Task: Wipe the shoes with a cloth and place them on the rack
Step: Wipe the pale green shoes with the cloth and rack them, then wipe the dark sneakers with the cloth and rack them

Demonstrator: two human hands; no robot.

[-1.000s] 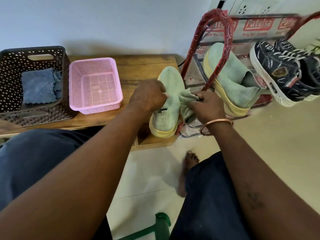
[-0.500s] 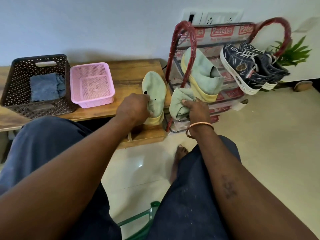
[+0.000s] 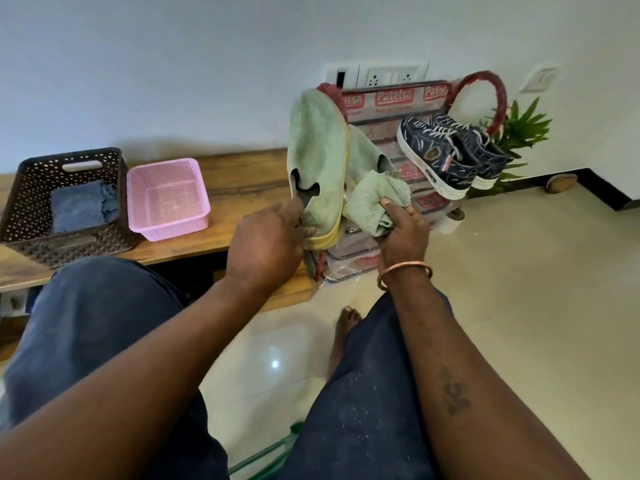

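Left hand (image 3: 266,240) fingers curl round the heel of a green shoe (image 3: 318,157), held toe-up. Right hand (image 3: 403,230) grips a bunched green cloth (image 3: 372,199) just beside its sole. Behind, a red rack (image 3: 485,88) carries its partly hidden mate (image 3: 363,150) and navy sneakers (image 3: 446,154).

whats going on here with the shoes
A person is cleaning shoes. The left hand grips a green slip-on shoe by its heel end, toe up, in front of the rack. The right hand holds a bunched green cloth beside it. The matching shoe and a navy pair already sit on the rack.
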